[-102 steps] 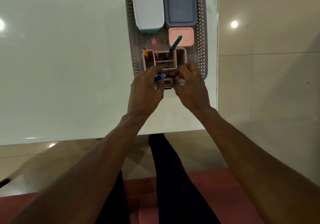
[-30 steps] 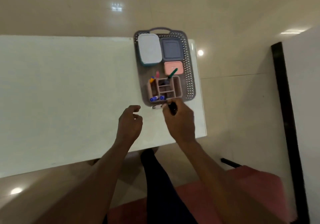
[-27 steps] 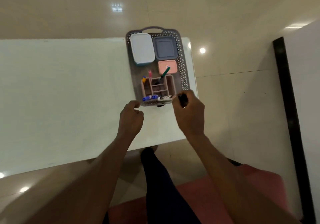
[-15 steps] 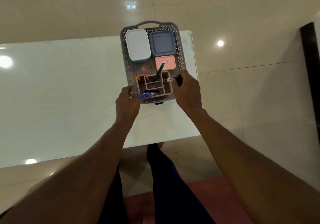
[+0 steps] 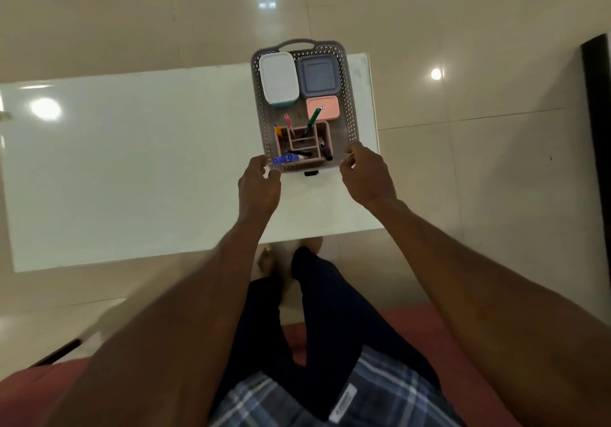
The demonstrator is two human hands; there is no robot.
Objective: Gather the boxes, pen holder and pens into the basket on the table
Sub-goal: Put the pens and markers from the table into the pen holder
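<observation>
Grey basket [image 5: 349, 96] (perforated), pink pen holder [image 5: 322, 135]

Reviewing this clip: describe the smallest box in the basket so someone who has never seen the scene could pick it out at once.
Start at the grey perforated basket at the right end of the white table. Along its far end sit a white-lidded box and a grey-blue box; the salmon-pink box lies just nearer, under the grey-blue one. It is the smallest, the only pink one, with a small label on its lid.
</observation>
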